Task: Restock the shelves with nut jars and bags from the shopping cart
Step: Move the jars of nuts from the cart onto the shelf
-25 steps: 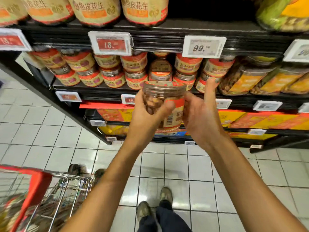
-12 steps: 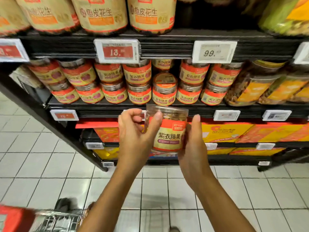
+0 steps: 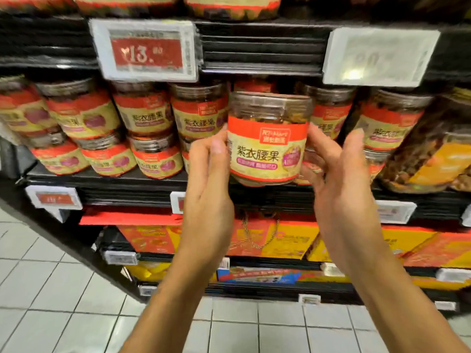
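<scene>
Nut jar higher now, between both hands
</scene>
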